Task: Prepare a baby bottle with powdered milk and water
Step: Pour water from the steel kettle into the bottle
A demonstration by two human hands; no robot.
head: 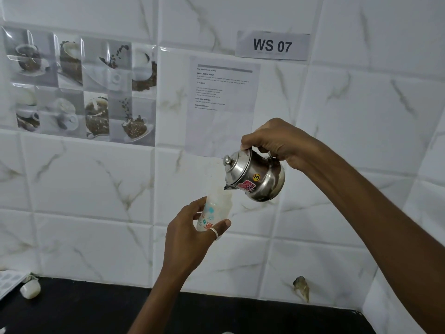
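Observation:
My left hand (pixel 190 233) grips a clear baby bottle (pixel 218 208) with coloured prints, held up in the air in front of the tiled wall, its open top slightly tilted. My right hand (pixel 277 143) holds a small steel kettle (pixel 255 175) by its handle, tipped to the left. The kettle's spout sits just above the bottle's mouth. The bottle looks whitish inside; any stream of water is too faint to see. A ring is on my left thumb.
A black countertop (pixel 96 309) runs along the bottom. At its far left lie a small white cap-like piece (pixel 30 289) and the corner of a white tray (pixel 9 280). The white marble-tile wall (pixel 96 201) stands close behind, with a damaged spot (pixel 301 286) low right.

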